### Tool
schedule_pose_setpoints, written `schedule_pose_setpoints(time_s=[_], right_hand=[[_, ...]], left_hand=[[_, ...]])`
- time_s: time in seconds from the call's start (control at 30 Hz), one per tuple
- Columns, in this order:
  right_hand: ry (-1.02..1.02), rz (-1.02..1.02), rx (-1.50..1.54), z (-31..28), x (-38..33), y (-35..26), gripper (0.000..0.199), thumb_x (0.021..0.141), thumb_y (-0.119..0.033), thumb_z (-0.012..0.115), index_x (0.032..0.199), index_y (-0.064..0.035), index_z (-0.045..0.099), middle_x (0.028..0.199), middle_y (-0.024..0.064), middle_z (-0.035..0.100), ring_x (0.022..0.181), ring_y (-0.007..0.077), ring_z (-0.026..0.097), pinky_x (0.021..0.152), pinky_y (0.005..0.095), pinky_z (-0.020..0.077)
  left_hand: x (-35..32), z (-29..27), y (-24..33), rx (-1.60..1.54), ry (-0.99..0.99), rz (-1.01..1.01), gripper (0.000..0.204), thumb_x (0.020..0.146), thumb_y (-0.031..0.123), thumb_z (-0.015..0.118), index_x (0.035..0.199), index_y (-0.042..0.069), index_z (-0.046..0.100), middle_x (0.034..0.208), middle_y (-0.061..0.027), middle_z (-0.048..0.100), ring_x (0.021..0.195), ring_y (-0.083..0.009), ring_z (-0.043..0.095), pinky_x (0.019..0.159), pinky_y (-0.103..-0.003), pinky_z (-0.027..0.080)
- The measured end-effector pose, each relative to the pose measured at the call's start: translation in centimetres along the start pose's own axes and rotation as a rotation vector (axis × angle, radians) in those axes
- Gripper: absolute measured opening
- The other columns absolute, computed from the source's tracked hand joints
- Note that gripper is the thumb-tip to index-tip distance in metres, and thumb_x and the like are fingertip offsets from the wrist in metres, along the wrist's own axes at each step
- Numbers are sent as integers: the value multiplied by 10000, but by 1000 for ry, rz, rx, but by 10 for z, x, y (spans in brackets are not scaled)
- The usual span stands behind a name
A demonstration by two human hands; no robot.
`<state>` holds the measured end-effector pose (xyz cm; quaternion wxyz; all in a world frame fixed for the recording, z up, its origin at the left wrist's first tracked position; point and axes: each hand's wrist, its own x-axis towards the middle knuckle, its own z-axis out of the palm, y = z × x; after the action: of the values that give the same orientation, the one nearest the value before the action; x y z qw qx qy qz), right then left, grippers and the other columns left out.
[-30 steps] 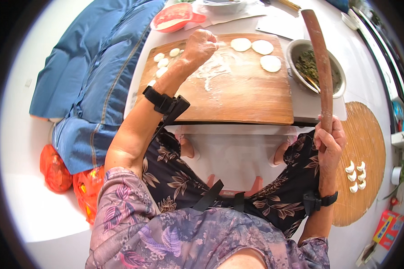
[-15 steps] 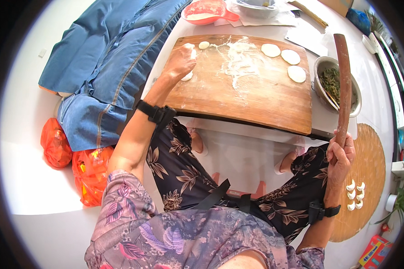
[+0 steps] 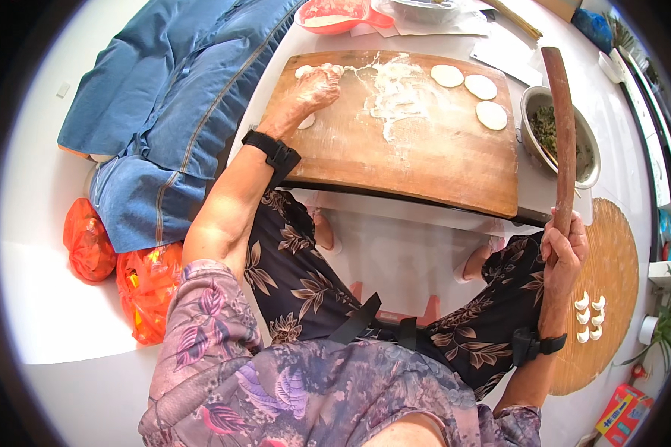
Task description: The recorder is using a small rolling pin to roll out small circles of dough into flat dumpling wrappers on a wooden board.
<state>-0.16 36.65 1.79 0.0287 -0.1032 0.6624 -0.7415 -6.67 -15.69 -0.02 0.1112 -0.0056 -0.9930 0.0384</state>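
My left hand (image 3: 317,91) rests at the upper left of the wooden board (image 3: 425,167), fingers curled over a small dough piece (image 3: 338,69) that shows at its fingertips. Another dough piece (image 3: 303,71) sits just left of those fingers, and one more (image 3: 306,121) lies beside the wrist, partly hidden. Off the board's near right corner, my right hand (image 3: 565,242) is wrapped round the lower end of a long wooden rolling pin (image 3: 564,127), held upright. Three flat round wrappers (image 3: 480,87) lie at the board's right.
Loose flour (image 3: 397,97) is spread mid-board. A metal bowl of green filling (image 3: 591,153) stands at the right, partly behind the pin. Beyond the board is a red scoop (image 3: 335,26). Several dumplings (image 3: 583,319) lie on a round mat (image 3: 611,246). Red bags (image 3: 149,298) are at left.
My left hand has shifted right, onto the small dough piece, uncovering another to its left. The right hand still holds the rolling pin, which leans slightly farther left.
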Motion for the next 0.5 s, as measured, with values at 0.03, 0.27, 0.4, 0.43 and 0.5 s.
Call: schedule_pose_setpoints(time_s=[0.03, 0.27, 0.4, 0.43, 0.5], right_hand=[[0, 2, -3, 0, 0, 0, 312, 832, -130, 613, 1086, 37, 544, 741, 8, 522, 537, 35, 420, 463, 163, 313], [-4, 11, -14, -6, -2, 0, 307, 838, -122, 613, 1096, 34, 553, 757, 9, 526, 552, 35, 425, 471, 163, 319], [-26, 14, 1, -4, -1, 1, 307, 842, -115, 619, 1102, 35, 559, 771, 11, 532, 560, 36, 431, 475, 164, 327], [-31, 11, -3, -3, -1, 0, 306, 843, -117, 620, 1102, 35, 560, 772, 11, 532, 560, 36, 431, 475, 165, 327], [-31, 13, -9, -3, -2, -1, 306, 843, -119, 622, 1101, 35, 561, 774, 11, 533, 559, 37, 431, 475, 166, 328]], left_hand=[[-5, 0, 2, -1, 18, 55, 227, 848, 44, 468, 1051, 33, 571, 944, -159, 636, 913, -309, 626, 776, -412, 482], [-56, -39, 80, -78, -26, 108, 297, 822, 20, 438, 1085, 5, 575, 1025, -205, 630, 942, -352, 628, 804, -440, 495], [-91, -43, 107, -139, 88, 183, 396, 762, 19, 481, 1146, -21, 570, 1123, -234, 601, 1040, -375, 595, 898, -425, 479], [-97, -44, 115, -130, 164, 249, 401, 757, 20, 494, 1148, -22, 571, 1138, -234, 596, 1043, -373, 593, 899, -417, 480], [-106, -50, 131, -153, 172, 264, 409, 748, 6, 513, 1153, -29, 566, 1153, -230, 594, 1059, -366, 585, 919, -414, 462]])
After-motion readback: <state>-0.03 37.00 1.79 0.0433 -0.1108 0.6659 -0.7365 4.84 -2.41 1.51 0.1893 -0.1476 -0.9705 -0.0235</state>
